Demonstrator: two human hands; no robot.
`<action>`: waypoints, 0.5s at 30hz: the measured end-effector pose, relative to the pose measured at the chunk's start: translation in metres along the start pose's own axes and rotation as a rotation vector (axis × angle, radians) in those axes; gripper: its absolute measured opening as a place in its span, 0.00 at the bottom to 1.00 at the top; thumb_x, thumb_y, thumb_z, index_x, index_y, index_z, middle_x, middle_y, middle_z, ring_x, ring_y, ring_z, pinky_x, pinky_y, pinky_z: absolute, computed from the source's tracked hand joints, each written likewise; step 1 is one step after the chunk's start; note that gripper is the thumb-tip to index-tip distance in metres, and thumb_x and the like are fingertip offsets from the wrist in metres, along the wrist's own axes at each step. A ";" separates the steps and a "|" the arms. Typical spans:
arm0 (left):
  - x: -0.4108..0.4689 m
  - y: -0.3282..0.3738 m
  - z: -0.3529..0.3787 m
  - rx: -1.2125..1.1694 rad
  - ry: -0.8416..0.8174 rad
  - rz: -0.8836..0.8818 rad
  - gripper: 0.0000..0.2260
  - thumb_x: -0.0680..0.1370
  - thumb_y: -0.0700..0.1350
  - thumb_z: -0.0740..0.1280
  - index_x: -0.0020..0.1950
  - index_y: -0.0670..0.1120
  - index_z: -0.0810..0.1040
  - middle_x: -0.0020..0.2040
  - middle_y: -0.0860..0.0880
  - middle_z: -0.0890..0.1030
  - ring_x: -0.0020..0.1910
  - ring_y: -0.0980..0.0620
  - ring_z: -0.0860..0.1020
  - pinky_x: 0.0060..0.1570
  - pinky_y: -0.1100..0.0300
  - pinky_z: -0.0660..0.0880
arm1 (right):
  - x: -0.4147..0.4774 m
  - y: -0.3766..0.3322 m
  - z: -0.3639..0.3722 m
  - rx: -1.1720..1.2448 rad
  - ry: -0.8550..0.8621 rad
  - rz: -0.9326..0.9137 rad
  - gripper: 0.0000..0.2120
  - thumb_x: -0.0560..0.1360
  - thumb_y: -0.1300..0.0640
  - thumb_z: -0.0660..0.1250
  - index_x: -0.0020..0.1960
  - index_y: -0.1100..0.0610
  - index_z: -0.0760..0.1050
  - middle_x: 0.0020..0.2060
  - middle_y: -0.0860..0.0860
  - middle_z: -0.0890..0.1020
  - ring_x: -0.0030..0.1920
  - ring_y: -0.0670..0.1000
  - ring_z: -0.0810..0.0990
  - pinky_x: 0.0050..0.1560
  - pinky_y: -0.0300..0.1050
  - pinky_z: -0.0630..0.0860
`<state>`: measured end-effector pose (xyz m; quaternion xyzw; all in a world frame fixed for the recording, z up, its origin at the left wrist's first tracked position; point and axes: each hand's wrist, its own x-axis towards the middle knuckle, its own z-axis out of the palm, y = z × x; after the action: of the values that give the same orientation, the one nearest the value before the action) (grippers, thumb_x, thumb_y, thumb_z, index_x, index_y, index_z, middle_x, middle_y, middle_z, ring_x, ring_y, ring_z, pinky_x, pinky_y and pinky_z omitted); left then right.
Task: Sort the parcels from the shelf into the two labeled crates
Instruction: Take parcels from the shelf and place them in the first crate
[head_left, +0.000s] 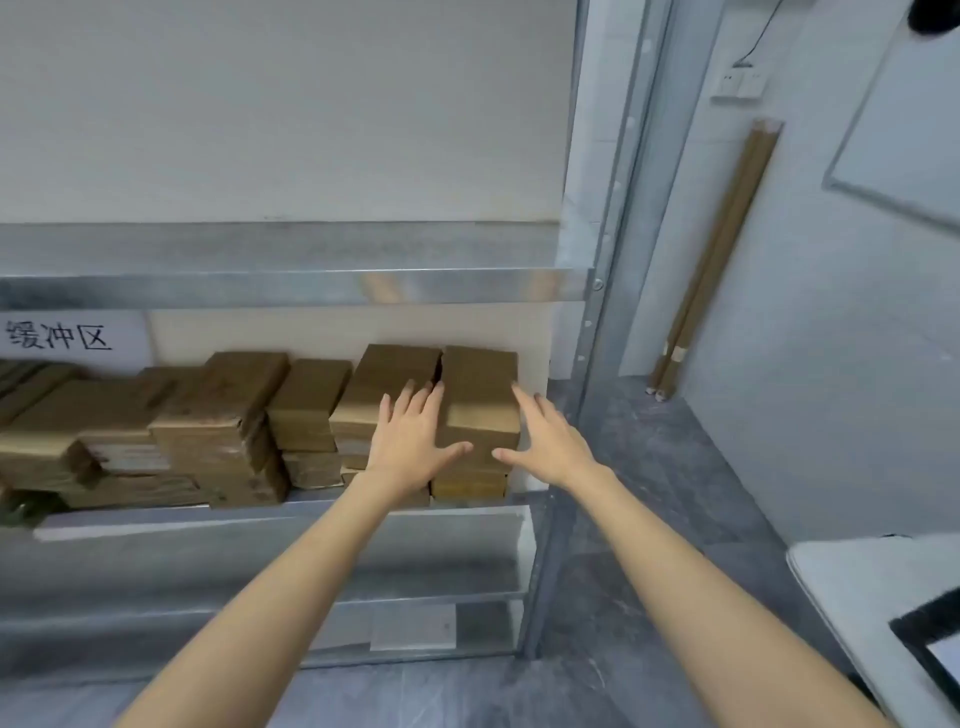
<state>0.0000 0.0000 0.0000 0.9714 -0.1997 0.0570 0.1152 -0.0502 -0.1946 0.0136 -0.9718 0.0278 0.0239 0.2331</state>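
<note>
Reaching forward from the near edge, two bare forearms run up to the shelf (291, 519), a galvanized metal rack with a dull, mottled sheen. Both the left hand (415, 441) and the right hand (550, 441) are flat, fingers straight, thumbs pointing at each other. It is a wide, unclosed hold flanking the top parcel (480, 395), a plain brown cardboard block capping the end stack. Whether the palms press its sides is unclear. Left of the grip, other parcels (223, 415) lie stacked unevenly, and beyond them hangs a white label (57, 335).
</note>
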 end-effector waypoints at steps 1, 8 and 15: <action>0.003 0.001 0.001 0.015 -0.006 -0.006 0.42 0.75 0.68 0.61 0.80 0.47 0.50 0.79 0.47 0.57 0.79 0.47 0.48 0.76 0.44 0.45 | 0.006 0.003 0.000 -0.001 -0.012 -0.012 0.48 0.74 0.40 0.70 0.80 0.45 0.41 0.79 0.58 0.53 0.78 0.59 0.57 0.71 0.60 0.66; 0.023 0.004 0.017 0.040 -0.024 -0.060 0.46 0.72 0.70 0.62 0.80 0.46 0.48 0.79 0.47 0.57 0.79 0.47 0.48 0.76 0.44 0.44 | 0.044 0.023 0.006 0.043 -0.109 -0.047 0.53 0.71 0.38 0.72 0.80 0.43 0.37 0.78 0.57 0.57 0.76 0.60 0.61 0.70 0.60 0.68; 0.025 0.008 0.023 0.050 -0.016 -0.092 0.45 0.73 0.68 0.63 0.80 0.45 0.51 0.78 0.47 0.61 0.79 0.48 0.48 0.76 0.46 0.43 | 0.055 0.030 0.012 0.121 -0.161 -0.073 0.54 0.70 0.39 0.74 0.80 0.46 0.41 0.77 0.58 0.61 0.74 0.60 0.64 0.70 0.57 0.68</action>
<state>0.0210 -0.0219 -0.0172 0.9825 -0.1544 0.0487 0.0919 0.0019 -0.2180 -0.0134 -0.9513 -0.0252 0.0918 0.2933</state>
